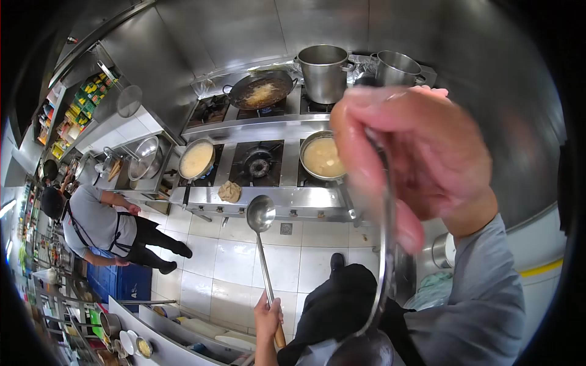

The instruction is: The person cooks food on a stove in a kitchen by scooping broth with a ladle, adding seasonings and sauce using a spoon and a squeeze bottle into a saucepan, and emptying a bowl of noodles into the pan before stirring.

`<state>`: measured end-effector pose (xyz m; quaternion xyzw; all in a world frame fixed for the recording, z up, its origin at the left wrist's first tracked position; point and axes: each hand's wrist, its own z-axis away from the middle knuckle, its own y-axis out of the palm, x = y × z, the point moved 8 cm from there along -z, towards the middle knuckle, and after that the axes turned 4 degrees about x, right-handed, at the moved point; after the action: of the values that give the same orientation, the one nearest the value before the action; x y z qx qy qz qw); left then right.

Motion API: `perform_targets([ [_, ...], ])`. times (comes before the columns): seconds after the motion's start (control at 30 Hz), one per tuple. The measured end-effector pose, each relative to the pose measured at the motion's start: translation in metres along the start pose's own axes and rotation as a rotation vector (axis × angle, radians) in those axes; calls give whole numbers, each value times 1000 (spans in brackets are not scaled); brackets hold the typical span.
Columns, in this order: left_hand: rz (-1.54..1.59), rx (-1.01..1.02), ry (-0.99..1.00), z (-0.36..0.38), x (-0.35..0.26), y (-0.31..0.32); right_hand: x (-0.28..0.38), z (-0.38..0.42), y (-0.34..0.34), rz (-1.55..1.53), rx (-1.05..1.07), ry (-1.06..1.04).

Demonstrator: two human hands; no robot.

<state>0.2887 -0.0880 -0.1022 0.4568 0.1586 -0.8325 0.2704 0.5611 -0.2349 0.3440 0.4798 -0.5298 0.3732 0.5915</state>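
Observation:
My left hand (268,312) is closed around the wooden-ended handle of a long metal ladle (261,213). The ladle's bowl points away from me, above the floor in front of the stove. Very near the camera, my right hand (421,152) is raised and blurred, its fingers curled around a metal spoon (386,262). The spoon hangs downward, with its bowl cut off by the lower frame edge. Behind my right hand, a frying pan (322,157) of pale yellowish liquid is partly hidden. Another pan (196,160) with similar contents sits on the left front burner.
A wok (259,90) with frothy contents stands over a flame at the back, beside two tall pots (323,76). A crumpled cloth (229,191) lies on the stove's front edge. At left, a co-worker (101,219) stands by a blue bin (125,283). A counter (137,341) runs along bottom left.

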Motion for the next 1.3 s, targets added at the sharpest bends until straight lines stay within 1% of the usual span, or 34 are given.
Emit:
perform_targets([
  [0.1, 226, 9, -61, 16, 11, -5, -61, -8, -21, -235, 53, 72],
  [0.13, 258, 27, -68, 17, 16, -6, -89, -9, -32, -377, 46, 77],
  [0.17, 290, 46, -71, 16, 18, -7, -117, -6, -48, -337, -52, 102],
  [0.2, 466, 112, -89, 21, 13, 0, -145, -1, -64, -295, -149, 126],
  [0.23, 472, 108, -86, 19, 12, -1, -180, 4, -83, -220, -247, 122],
  [0.27, 565, 154, -102, 16, 10, 2, -213, 11, -102, -146, -348, 114],
  [0.3, 652, 203, -119, 14, 6, 6, -236, 23, -118, 41, -438, 114],
  [0.33, 659, 236, -125, 9, -2, 10, -253, 36, -132, 227, -532, 114],
  [0.37, 649, 244, -127, 2, -14, 15, -272, 46, -141, 223, -544, 111],
  [0.43, 559, 292, -117, -16, -42, 31, -287, 71, -162, 595, -717, 62],
  [0.47, 544, 302, -123, -29, -55, 41, -298, 78, -169, 588, -736, 63],
  [0.53, 383, 294, -110, -61, -79, 59, -308, 94, -185, 634, -871, 58],
  [0.57, 368, 303, -115, -80, -88, 70, -313, 97, -191, 626, -888, 59],
  [0.63, 78, 270, -60, -125, -106, 90, -334, 99, -208, 440, -887, 172],
  [0.67, 67, 279, -67, -146, -113, 104, -337, 99, -217, 432, -900, 178],
  [0.73, -263, 269, 76, -181, -134, 126, -353, 94, -231, 389, -873, 273],
  [0.77, -274, 275, 67, -193, -139, 138, -356, 93, -239, 378, -882, 280],
  [0.83, -622, 160, 172, -215, -154, 152, -359, 87, -253, 397, -838, 272],
  [0.87, -769, 127, 408, -245, -135, 146, -364, 88, -260, 386, -848, 282],
  [0.9, -779, 141, 399, -251, -133, 150, -371, 89, -268, 299, -891, 234],
  [0.93, -842, 103, 528, -252, -143, 154, -377, 91, -275, 213, -934, 185],
  [0.97, -899, 62, 659, -250, -152, 158, -382, 94, -281, 204, -941, 194],
  [1.0, -903, 65, 654, -247, -163, 161, -377, 98, -290, 304, -997, 121],
  [1.03, -738, 138, 436, -250, -161, 157, -373, 98, -296, 405, -1048, 45],
  [1.07, -569, 215, 220, -251, -154, 157, -383, 92, -306, 405, -1053, 51],
  [1.1, -393, 260, 110, -252, -146, 148, -388, 86, -312, 473, -1009, -44],
  [1.13, -234, 349, -14, -254, -134, 143, -386, 99, -315, 554, -1008, -116],
  [1.17, -100, 420, -81, -251, -133, 139, -392, 105, -316, 580, -1057, -115],
  [1.2, -99, 445, -123, -248, -130, 130, -403, 102, -313, 571, -1152, -92],
  [1.23, 75, 515, -139, -241, -126, 125, -414, 102, -309, 561, -1256, -69],
  [1.27, 188, 530, -202, -229, -132, 125, -421, 107, -306, 555, -1364, -33],
  [1.3, 199, 610, -251, -228, -128, 122, -436, 109, -302, 337, -1291, 164],
])
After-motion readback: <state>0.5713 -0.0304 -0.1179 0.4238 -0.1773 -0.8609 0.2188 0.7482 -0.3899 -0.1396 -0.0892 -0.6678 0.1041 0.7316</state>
